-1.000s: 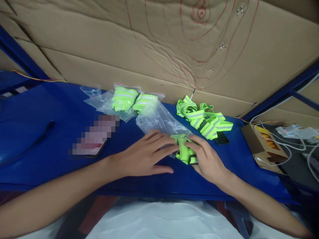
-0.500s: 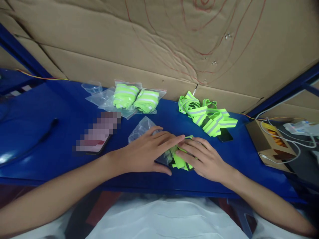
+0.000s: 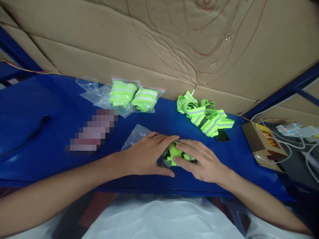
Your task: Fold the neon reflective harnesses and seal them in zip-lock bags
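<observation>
Left hand [image 3: 151,154] lies on the bag [image 3: 136,135], thumb spread apart. Right hand [image 3: 204,161] grips the green strap [image 3: 175,152], fingers curled.

Looks like a workshop: blue bench [image 3: 63,99] beneath the hands [image 3: 149,154], cardboard wall [image 3: 99,49] beyond, open carton [image 3: 251,142] off to their right.

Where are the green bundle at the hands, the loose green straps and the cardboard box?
Green bundle [image 3: 175,152]: head view, fabric showing between the hands.
Loose green straps [image 3: 196,113]: head view, middle of the pile.
Cardboard box [image 3: 251,137]: head view, left wall.
</observation>
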A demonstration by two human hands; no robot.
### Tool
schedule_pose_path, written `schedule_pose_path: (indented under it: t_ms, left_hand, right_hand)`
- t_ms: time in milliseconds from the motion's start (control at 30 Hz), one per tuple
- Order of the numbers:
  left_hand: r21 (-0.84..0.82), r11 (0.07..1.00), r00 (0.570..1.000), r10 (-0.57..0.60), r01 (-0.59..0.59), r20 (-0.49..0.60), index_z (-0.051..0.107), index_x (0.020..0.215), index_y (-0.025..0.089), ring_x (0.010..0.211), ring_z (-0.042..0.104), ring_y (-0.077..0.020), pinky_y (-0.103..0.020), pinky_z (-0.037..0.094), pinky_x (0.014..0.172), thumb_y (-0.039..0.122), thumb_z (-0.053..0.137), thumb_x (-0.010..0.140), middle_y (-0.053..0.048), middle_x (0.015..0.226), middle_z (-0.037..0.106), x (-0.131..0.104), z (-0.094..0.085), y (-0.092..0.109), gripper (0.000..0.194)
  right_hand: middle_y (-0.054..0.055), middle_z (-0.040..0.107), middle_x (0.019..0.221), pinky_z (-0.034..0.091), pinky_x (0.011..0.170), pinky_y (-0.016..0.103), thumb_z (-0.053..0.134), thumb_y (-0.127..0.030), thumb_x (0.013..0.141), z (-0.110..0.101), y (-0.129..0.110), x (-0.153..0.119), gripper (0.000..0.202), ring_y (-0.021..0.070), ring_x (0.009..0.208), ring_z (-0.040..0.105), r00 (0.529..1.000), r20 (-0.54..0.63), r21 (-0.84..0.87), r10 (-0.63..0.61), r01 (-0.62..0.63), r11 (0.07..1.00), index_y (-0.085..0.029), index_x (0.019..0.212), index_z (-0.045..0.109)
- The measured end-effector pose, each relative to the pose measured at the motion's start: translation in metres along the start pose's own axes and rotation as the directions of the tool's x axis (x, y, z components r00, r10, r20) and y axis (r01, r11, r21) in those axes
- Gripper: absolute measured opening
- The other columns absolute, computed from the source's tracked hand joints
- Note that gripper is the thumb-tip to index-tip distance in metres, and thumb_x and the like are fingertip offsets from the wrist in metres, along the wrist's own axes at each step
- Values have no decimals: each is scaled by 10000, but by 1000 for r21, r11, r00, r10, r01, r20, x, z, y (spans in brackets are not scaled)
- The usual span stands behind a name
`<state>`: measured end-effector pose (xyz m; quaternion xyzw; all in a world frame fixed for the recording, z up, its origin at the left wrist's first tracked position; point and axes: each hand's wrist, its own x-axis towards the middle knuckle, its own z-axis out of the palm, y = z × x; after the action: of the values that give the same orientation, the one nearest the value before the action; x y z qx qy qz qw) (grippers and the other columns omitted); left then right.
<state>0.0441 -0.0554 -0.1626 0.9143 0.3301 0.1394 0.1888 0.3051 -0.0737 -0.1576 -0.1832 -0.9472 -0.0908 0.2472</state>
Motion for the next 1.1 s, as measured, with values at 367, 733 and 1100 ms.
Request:
schedule_pose_path:
  t_ms: [367, 733, 1100]
  left_hand:
    - [52, 993, 964, 115, -106, -238, 562, 1336, 189, 1180, 688, -273, -444, 424, 1069, 488, 758, 888, -83, 1291, 721, 4, 8, -4, 574]
    - [207, 965, 959, 201, -160, -199, 378, 1510, 135, 1269, 652, -330, -486, 490, 1092, 545, 847, 805, -178, 1422, 635, 5, 20, 12, 941]
    - [-225, 974, 984, -22, -19, -177, 321, 1604, 287, 1167, 731, -269, -353, 571, 962, 462, 798, 848, -77, 1337, 715, 6, 2, 5, 910]
  right_hand:
    - [145, 695, 1267, 639, 970, 431, 638, -323, 1014, -18, -1, 4, 286, 265, 1158, 712, 979, 120, -37, 165, -161, 986, -188, 1261, 690]
    - [132, 727, 1185, 652, 903, 293, 693, -345, 988, 0, -15, 2, 257, 208, 1099, 746, 961, -173, 17, 218, -219, 976, -170, 1173, 659]
    - [181, 668, 1363, 622, 1024, 513, 721, -364, 963, -11, -19, 14, 492, 343, 1319, 637, 992, 73, -65, 107, -102, 993, -175, 1402, 602]
